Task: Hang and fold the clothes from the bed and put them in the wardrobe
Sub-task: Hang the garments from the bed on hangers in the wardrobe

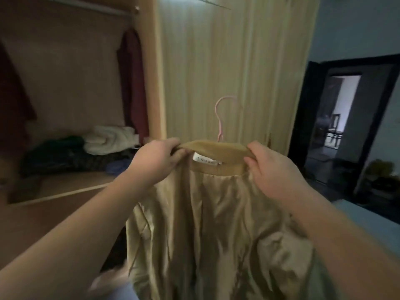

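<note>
both my arms reach forward at chest height, and my left hand (160, 158) and right hand (272, 169) each pinch one end of the collar of a tan jacket (216, 224), thumbs on top, fingers curled under the fabric. the jacket hangs open toward me, shiny lining showing, one white label (204, 161) at the neck, and one pink hanger (219, 118) hook stands up behind the collar. i hold it up just in front of the wardrobe's closed pale door (216, 50). to the left the open wardrobe (75, 94) has one rail (91, 5), two dark red garments (132, 83) hanging, and a pile of clothes (86, 152) on its shelf — a white one on top. the room is dim; a dark doorway (346, 118) opens at right, and the blue surface (368, 217) below it may be the bed — too blurred to tell.
</note>
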